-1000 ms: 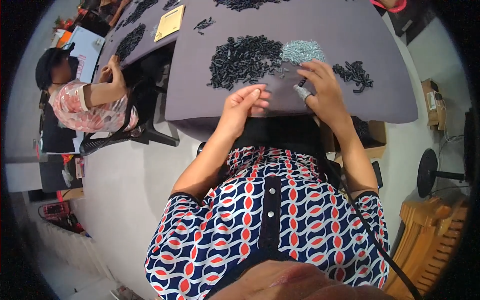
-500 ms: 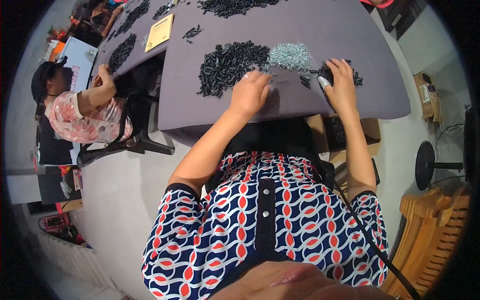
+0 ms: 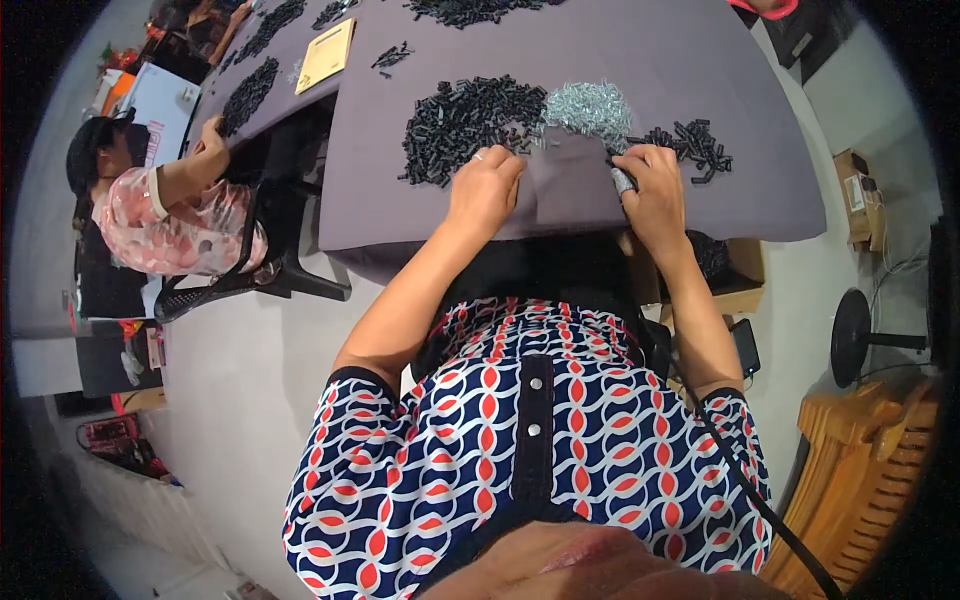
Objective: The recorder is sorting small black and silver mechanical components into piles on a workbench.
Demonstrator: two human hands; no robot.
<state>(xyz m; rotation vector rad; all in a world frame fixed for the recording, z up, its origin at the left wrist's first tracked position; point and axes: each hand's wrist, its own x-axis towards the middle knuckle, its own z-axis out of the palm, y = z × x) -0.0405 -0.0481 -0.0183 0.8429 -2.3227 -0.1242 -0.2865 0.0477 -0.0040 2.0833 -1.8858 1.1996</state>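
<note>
A wide pile of small black cylindrical pieces (image 3: 465, 115) lies on the grey cloth. Beside it on the right is a smaller heap of shiny silver pin-like pieces (image 3: 590, 108). My left hand (image 3: 486, 188) rests at the near edge of the black pile, fingers bent and pressed together; their tips hide whatever they hold. My right hand (image 3: 655, 190) is pinched just below the silver heap, with a silvery wrap (image 3: 622, 181) on its thumb. Something dark shows at its fingertips, too small to name. To its right lies a loose cluster of black pieces (image 3: 705, 150).
The grey-covered table (image 3: 770, 200) carries another black pile (image 3: 475, 8) at its far side and a few strays (image 3: 390, 60). A yellow pad (image 3: 326, 56) lies on the neighbouring table, where another person (image 3: 180, 220) sits. Below the table's right edge stands a cardboard box (image 3: 745, 270).
My right hand has moved left, off the right-hand black cluster to below the silver heap, and its fingers have closed. My left hand has shifted slightly left and its fingers have drawn together.
</note>
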